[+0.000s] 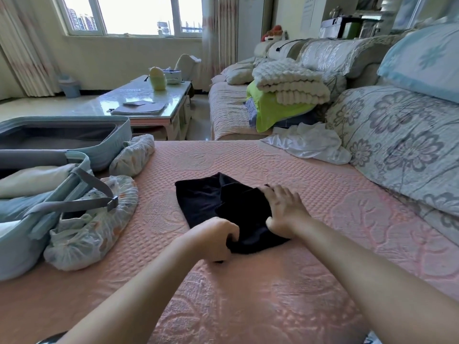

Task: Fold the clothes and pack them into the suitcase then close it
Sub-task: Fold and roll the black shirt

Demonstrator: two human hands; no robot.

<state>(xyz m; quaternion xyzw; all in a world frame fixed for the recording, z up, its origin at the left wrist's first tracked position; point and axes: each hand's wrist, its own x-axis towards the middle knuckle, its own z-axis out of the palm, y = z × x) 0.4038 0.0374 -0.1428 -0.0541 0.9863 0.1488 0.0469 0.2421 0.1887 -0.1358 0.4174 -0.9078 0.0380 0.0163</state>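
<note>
A black garment (pixel 201 199) lies partly folded on the pink quilted sofa cover (pixel 248 160) in front of me. My left hand (pixel 213 238) grips its near edge in a fist. My right hand (pixel 283 209) presses flat on the garment's right side, fingers spread, thumb tucked under the fabric edge. At the left a light-blue suitcase (pixel 116 137) lies open, with folded cream and blue clothes (pixel 32 180) in its near half under grey straps (pixel 82 202). A crumpled white garment (pixel 313 142) lies at the back right of the seat.
Two floral elasticated covers (pixel 96 227) (pixel 131 155) lie beside the suitcase. Floral back cushions (pixel 397 145) line the right side. A stack of a cream knitted blanket and green fabric (pixel 285 95) sits on the far sofa. A glass coffee table (pixel 139 100) stands beyond the suitcase.
</note>
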